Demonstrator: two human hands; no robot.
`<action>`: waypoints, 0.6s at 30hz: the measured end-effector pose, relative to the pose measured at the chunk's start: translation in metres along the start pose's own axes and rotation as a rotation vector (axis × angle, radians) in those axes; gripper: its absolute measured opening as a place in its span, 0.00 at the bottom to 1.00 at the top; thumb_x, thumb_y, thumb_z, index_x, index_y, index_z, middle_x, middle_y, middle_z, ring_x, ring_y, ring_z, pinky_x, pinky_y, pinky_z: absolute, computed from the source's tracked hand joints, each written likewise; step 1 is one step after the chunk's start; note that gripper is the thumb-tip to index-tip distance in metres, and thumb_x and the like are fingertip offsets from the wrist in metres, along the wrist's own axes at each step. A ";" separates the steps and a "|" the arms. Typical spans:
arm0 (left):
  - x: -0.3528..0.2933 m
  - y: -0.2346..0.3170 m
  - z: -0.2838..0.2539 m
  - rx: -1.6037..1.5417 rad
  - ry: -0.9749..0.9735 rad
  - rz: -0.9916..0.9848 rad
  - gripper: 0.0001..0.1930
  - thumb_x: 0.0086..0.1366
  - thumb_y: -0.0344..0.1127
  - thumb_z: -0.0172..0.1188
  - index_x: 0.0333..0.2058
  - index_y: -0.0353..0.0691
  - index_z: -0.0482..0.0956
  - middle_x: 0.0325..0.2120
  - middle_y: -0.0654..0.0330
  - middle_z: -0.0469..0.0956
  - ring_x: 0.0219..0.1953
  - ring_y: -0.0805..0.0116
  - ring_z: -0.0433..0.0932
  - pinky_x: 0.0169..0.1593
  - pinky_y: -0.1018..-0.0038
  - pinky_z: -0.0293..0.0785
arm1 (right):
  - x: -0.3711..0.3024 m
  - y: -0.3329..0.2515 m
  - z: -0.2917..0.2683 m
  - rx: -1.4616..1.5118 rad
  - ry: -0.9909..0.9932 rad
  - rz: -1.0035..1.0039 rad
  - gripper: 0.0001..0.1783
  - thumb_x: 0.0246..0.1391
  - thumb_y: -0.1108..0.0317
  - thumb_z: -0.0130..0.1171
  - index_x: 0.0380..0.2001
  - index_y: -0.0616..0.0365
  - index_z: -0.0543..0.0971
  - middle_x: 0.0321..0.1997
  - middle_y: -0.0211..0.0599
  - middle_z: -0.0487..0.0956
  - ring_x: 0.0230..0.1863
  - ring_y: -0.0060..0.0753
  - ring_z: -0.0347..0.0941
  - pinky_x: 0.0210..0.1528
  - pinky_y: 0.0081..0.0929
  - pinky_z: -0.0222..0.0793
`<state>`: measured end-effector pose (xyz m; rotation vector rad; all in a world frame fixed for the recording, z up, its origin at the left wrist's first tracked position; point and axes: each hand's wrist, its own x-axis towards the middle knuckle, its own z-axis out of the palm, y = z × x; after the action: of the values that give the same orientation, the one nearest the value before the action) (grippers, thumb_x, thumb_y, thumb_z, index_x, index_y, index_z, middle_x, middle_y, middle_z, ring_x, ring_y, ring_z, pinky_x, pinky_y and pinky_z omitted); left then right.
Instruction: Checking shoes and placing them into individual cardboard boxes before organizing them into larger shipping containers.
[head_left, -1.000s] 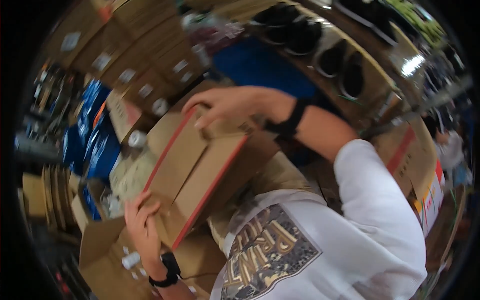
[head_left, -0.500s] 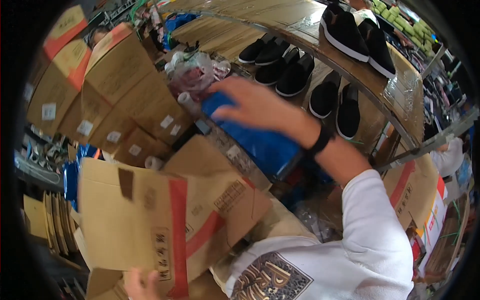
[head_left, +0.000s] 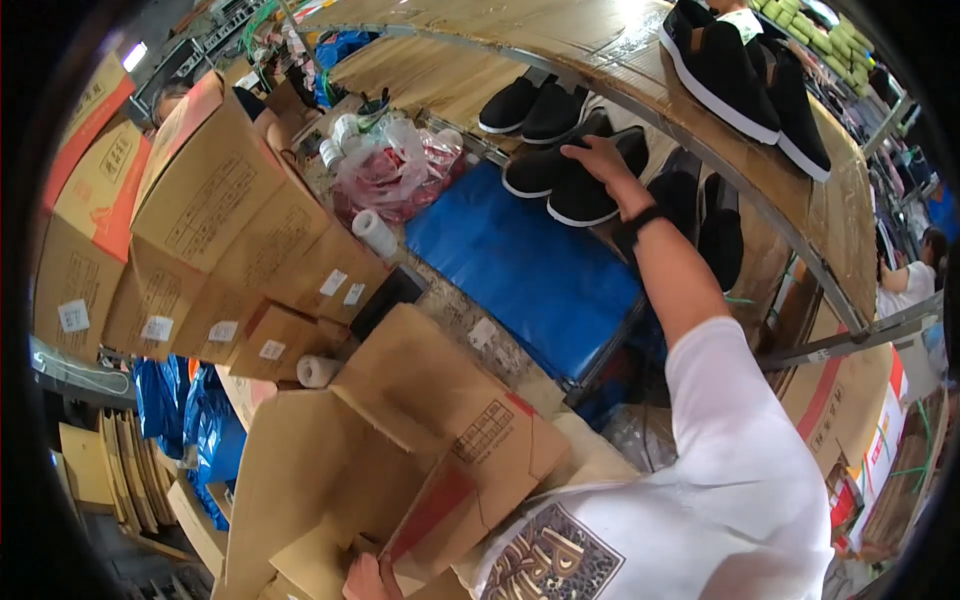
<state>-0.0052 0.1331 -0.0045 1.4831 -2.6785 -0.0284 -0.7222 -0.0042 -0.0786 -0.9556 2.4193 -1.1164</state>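
Observation:
My right hand [head_left: 607, 168] reaches over to the shelf and is closed on a pair of black slip-on shoes [head_left: 582, 200] with white soles. Part of the pair is covered by the fingers. Down at the lower edge, my left hand [head_left: 370, 580] grips the edge of an open cardboard box [head_left: 500, 455], fingers partly out of view. The box stands close to my body with its flaps raised. Between box and shelf lies a flat stack of blue plastic sheets [head_left: 520, 270], just below the held shoes.
More black shoes [head_left: 540, 108] sit on the lower shelf, and another pair [head_left: 725, 75] on the upper shelf [head_left: 600, 40]. Stacked cartons [head_left: 215, 200] rise at left, with a person partly behind them. A clear bag [head_left: 385, 170] and a white roll [head_left: 374, 232] lie beside the blue sheets.
My right hand has moved from above the blue sheets, right and away, onto the shoes. The open box's near flap has swung, showing its inside; my left hand has shifted right along it.

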 end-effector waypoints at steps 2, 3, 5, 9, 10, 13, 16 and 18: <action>-0.003 -0.006 -0.004 0.048 -0.292 -0.121 0.07 0.67 0.31 0.59 0.42 0.37 0.78 0.34 0.44 0.78 0.37 0.43 0.78 0.40 0.58 0.75 | -0.059 -0.027 0.019 0.671 -0.057 0.026 0.39 0.55 0.47 0.64 0.61 0.67 0.72 0.60 0.47 0.77 0.57 0.36 0.76 0.56 0.30 0.72; -0.009 -0.008 -0.008 0.089 -0.131 -0.049 0.15 0.64 0.33 0.61 0.47 0.35 0.76 0.40 0.47 0.78 0.44 0.50 0.77 0.48 0.61 0.72 | -0.117 -0.059 0.009 1.139 -0.268 0.082 0.36 0.56 0.51 0.64 0.60 0.66 0.72 0.60 0.48 0.76 0.56 0.34 0.77 0.55 0.27 0.72; -0.002 0.015 -0.024 -0.069 0.143 -0.002 0.24 0.59 0.34 0.62 0.54 0.33 0.74 0.46 0.49 0.78 0.50 0.56 0.77 0.56 0.63 0.70 | -0.174 -0.067 -0.008 1.569 -0.407 -0.013 0.35 0.60 0.53 0.61 0.64 0.64 0.69 0.63 0.48 0.73 0.57 0.37 0.76 0.60 0.31 0.72; 0.016 0.062 -0.071 -0.912 -0.068 -0.029 0.30 0.64 0.37 0.59 0.62 0.32 0.64 0.57 0.48 0.72 0.56 0.58 0.75 0.60 0.61 0.70 | -0.301 -0.095 0.016 1.266 -0.452 -0.072 0.35 0.61 0.54 0.59 0.65 0.64 0.68 0.63 0.49 0.73 0.57 0.38 0.76 0.61 0.32 0.72; 0.019 0.061 -0.057 -1.132 -0.224 0.065 0.37 0.64 0.39 0.60 0.68 0.31 0.56 0.62 0.50 0.68 0.59 0.61 0.73 0.61 0.61 0.69 | -0.326 -0.101 0.018 1.192 -0.460 -0.096 0.35 0.61 0.54 0.59 0.65 0.64 0.68 0.63 0.49 0.73 0.57 0.38 0.76 0.61 0.33 0.72; 0.034 0.102 -0.057 -1.629 -0.340 0.048 0.31 0.72 0.41 0.54 0.67 0.30 0.57 0.61 0.54 0.68 0.58 0.64 0.73 0.63 0.65 0.67 | -0.380 -0.123 0.026 0.983 -0.533 -0.174 0.35 0.62 0.54 0.58 0.65 0.64 0.67 0.63 0.49 0.73 0.58 0.39 0.76 0.61 0.34 0.72; 0.042 0.122 -0.068 -1.966 -0.133 0.058 0.28 0.74 0.43 0.53 0.65 0.33 0.61 0.58 0.58 0.71 0.56 0.67 0.74 0.61 0.68 0.68 | -0.414 -0.137 0.017 0.772 -0.598 -0.263 0.34 0.63 0.54 0.57 0.66 0.64 0.66 0.63 0.49 0.73 0.58 0.39 0.76 0.62 0.35 0.73; 0.036 0.117 -0.079 -1.966 0.096 -0.166 0.24 0.75 0.39 0.51 0.64 0.33 0.62 0.55 0.55 0.75 0.52 0.69 0.76 0.59 0.68 0.71 | -0.414 -0.166 0.024 0.649 -0.637 -0.330 0.34 0.63 0.54 0.56 0.66 0.64 0.66 0.63 0.49 0.73 0.58 0.40 0.76 0.62 0.36 0.73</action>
<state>-0.1170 0.1662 0.0829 0.7266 -1.0791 -1.7591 -0.3343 0.1870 0.0333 -1.2441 1.3066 -1.3193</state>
